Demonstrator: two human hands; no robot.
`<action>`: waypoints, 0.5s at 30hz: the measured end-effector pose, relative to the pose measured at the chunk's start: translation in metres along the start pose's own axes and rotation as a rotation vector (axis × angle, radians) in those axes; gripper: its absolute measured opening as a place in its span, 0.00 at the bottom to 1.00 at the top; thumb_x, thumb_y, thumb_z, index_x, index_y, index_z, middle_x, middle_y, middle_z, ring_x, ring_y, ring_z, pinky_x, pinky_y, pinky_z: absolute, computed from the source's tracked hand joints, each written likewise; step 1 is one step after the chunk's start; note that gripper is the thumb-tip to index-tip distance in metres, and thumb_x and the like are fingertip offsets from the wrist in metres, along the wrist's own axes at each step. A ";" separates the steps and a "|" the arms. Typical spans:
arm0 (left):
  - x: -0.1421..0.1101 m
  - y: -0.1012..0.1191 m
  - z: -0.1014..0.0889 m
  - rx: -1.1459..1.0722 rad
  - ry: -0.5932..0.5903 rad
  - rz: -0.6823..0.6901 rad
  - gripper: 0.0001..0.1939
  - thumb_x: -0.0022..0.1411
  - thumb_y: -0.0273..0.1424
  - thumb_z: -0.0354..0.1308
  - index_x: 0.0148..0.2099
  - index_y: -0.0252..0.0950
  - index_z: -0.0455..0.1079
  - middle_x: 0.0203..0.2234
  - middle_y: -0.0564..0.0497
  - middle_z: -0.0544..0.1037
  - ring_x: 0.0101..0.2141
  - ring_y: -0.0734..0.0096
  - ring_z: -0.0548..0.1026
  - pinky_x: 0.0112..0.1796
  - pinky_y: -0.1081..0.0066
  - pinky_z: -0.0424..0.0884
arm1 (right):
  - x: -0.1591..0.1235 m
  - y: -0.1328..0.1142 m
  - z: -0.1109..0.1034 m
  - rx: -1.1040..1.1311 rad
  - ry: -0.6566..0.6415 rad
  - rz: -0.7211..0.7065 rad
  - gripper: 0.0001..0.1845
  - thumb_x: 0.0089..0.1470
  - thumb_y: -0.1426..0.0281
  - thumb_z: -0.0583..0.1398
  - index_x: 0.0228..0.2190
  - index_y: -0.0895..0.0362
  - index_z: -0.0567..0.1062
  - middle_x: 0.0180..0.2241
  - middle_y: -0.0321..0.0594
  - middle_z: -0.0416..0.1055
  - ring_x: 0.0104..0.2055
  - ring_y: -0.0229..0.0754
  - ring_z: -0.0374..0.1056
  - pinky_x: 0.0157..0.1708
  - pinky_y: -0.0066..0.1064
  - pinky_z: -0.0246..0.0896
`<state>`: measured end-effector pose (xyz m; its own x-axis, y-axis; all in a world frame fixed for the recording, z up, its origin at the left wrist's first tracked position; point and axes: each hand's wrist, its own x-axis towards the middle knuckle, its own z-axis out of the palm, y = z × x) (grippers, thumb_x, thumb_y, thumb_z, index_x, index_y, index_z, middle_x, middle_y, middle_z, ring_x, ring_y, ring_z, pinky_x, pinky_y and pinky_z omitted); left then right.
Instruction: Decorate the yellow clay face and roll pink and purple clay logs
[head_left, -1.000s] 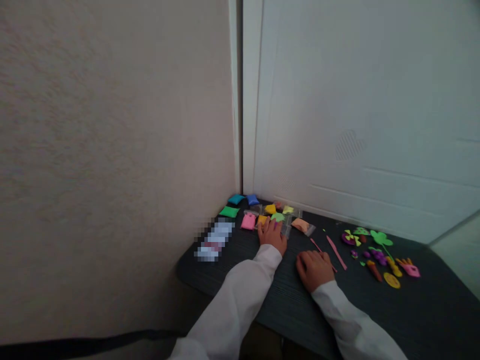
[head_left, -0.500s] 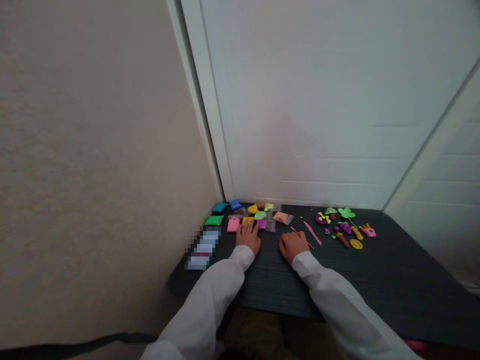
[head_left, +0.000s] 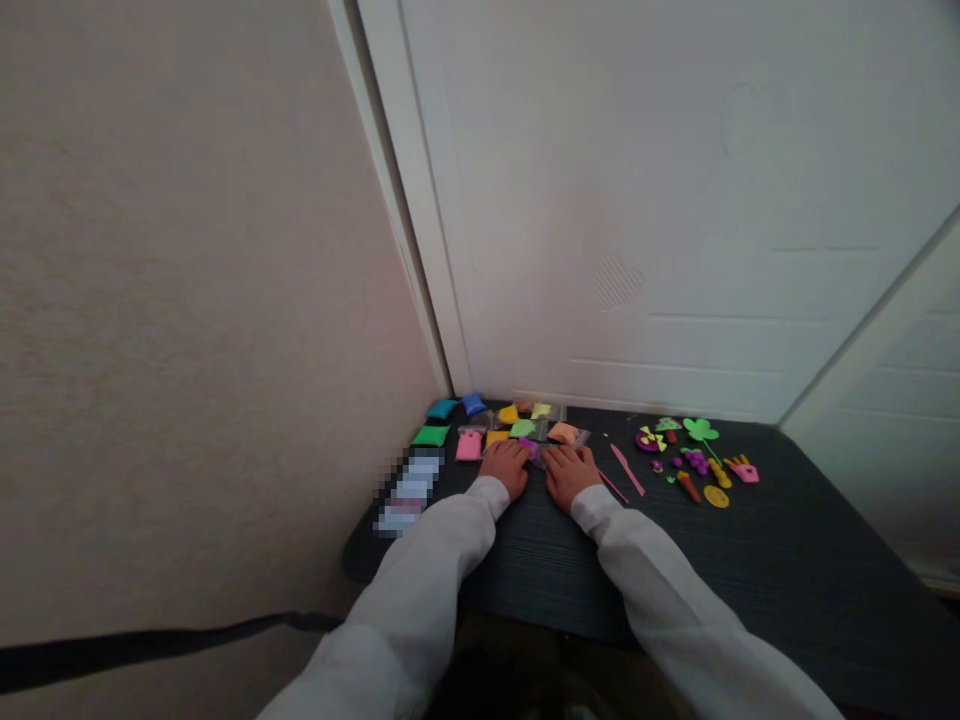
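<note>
My left hand [head_left: 508, 468] is low over the table, its fingers curled at the left side of a small purple clay packet [head_left: 529, 447]. From the other side, my right hand [head_left: 570, 475] has its fingertips at the packet's clear plastic end. Both hands seem to grip this packet, though the fingertips are partly hidden. Just beyond the left fingers lies an orange-yellow packet [head_left: 496, 438], with a pink packet [head_left: 469, 445] to its left. A light green packet [head_left: 523, 428] and a peach packet [head_left: 564, 432] lie behind the hands.
Green [head_left: 431, 436], teal [head_left: 442, 409] and blue packets [head_left: 473, 404] lie back left, near a blurred-out flat object [head_left: 411, 490]. Right of my hands are a pink modelling knife [head_left: 628, 470], a thin pink tool [head_left: 615, 488] and several clay figures, including a green flower [head_left: 700, 430].
My right hand has moved left and forward from beside the pink tool to the purple packet. My left hand has shifted slightly right, off the orange-yellow packet, and its fingers are more curled.
</note>
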<state>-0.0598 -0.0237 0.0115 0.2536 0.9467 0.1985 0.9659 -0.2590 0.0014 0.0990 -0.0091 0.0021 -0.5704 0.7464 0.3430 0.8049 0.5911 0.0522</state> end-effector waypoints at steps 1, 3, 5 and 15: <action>0.004 -0.001 -0.001 -0.002 -0.014 0.002 0.16 0.58 0.35 0.48 0.47 0.34 0.61 0.43 0.47 0.67 0.41 0.70 0.68 0.40 0.62 0.67 | 0.000 0.000 0.000 0.005 -0.008 -0.011 0.17 0.53 0.64 0.52 0.44 0.58 0.64 0.45 0.42 0.62 0.43 0.40 0.62 0.41 0.39 0.61; 0.013 -0.004 -0.002 -0.004 -0.047 -0.003 0.16 0.58 0.35 0.48 0.47 0.34 0.61 0.43 0.47 0.67 0.41 0.70 0.68 0.40 0.62 0.67 | -0.001 0.001 0.001 0.013 -0.026 -0.027 0.17 0.53 0.64 0.52 0.44 0.58 0.64 0.45 0.42 0.63 0.43 0.40 0.62 0.41 0.39 0.61; 0.024 -0.007 -0.004 -0.007 -0.088 -0.001 0.17 0.58 0.35 0.48 0.48 0.33 0.60 0.43 0.47 0.67 0.41 0.69 0.68 0.40 0.62 0.67 | -0.001 0.001 0.002 0.024 -0.043 -0.033 0.17 0.53 0.64 0.52 0.43 0.58 0.64 0.44 0.42 0.63 0.43 0.40 0.62 0.41 0.39 0.61; 0.082 -0.045 -0.037 0.047 -0.163 0.010 0.17 0.58 0.35 0.48 0.48 0.33 0.60 0.43 0.46 0.67 0.41 0.69 0.68 0.40 0.62 0.67 | 0.014 -0.024 0.007 0.096 -0.044 0.178 0.17 0.53 0.64 0.52 0.43 0.59 0.64 0.44 0.42 0.63 0.43 0.40 0.62 0.41 0.40 0.60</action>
<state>-0.0842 0.0583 0.0635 0.2650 0.9636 0.0367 0.9636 -0.2632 -0.0463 0.0707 -0.0107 -0.0010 -0.4284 0.8533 0.2973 0.8758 0.4730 -0.0957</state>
